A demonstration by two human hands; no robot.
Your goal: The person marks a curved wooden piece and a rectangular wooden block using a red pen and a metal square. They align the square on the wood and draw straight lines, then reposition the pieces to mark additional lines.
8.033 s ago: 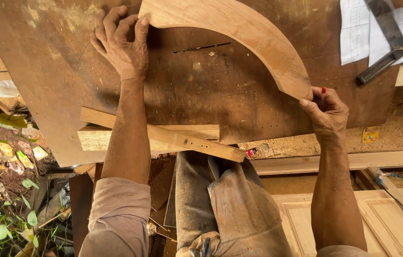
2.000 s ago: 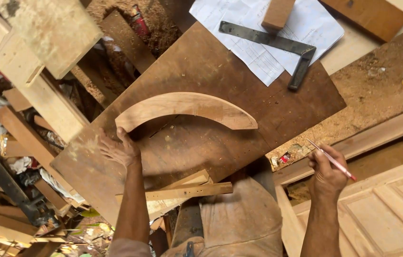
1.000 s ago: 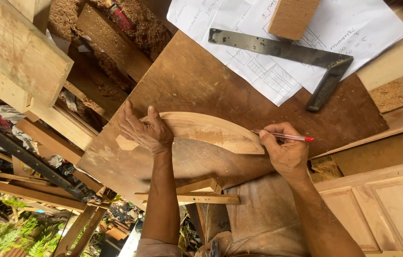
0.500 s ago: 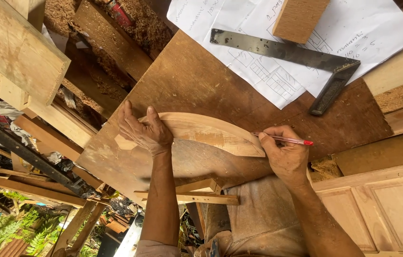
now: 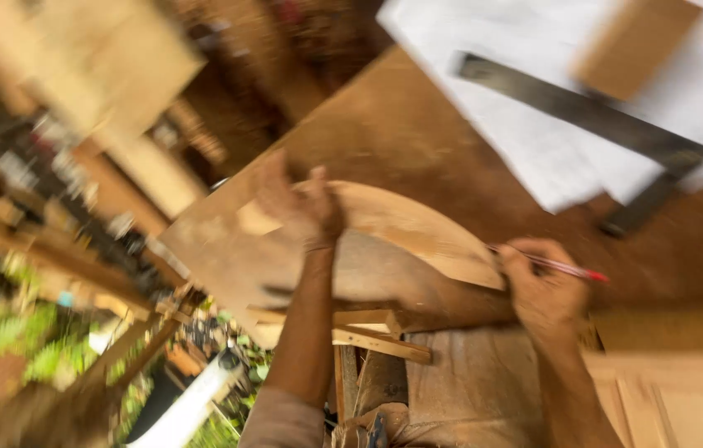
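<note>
left hand [image 5: 306, 211] flat on curved wood piece [image 5: 418, 228] | right hand [image 5: 542, 290] pinches pencil [image 5: 555, 267] at its end

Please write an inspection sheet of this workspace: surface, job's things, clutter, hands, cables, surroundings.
Surface: brown wooden board, worn; the picture is motion-blurred.
Job's things: curved wooden piece lies flat on the board; red pencil points at its right end.
Clutter: metal square on white paper sheets; a wooden block on the paper.
Hands: left hand presses on the curved piece; right hand holds the pencil.
Cables: nothing seen.
Surroundings: stacked timber at left, green plants below, panelled door at lower right.
</note>
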